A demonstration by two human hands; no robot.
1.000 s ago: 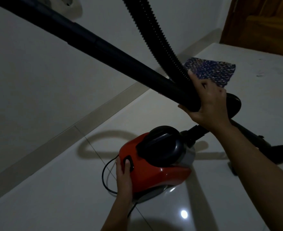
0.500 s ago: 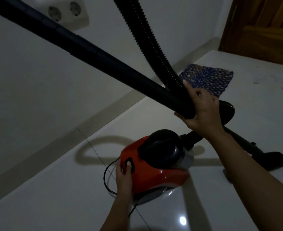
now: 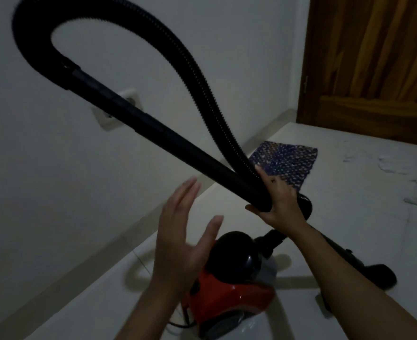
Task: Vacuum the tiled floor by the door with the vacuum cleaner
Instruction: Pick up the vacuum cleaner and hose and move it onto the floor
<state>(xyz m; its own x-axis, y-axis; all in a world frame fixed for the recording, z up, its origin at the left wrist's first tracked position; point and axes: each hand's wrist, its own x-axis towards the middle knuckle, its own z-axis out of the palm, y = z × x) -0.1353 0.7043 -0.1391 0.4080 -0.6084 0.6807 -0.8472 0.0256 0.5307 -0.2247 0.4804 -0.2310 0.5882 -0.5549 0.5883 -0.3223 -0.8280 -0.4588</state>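
Diagonally, wand (image 3: pixel 178 144) in right grip (image 3: pixel 280 202), vacuum (image 3: pixel 232 298) below (left grip (image 3: pixel 178 241) spread)

Glossy red plastic vacuum cleaner (image 3: pixel 229 298), ribbed hose (image 3: pixel 202 89), polished tiled floor (image 3: pixel 350 217), wooden door (image 3: pixel 374 65).

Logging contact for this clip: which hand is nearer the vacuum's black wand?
Right. The right hand grips the black wand at its lower end. The left hand is open and apart from it, lower in the picture, touching nothing.
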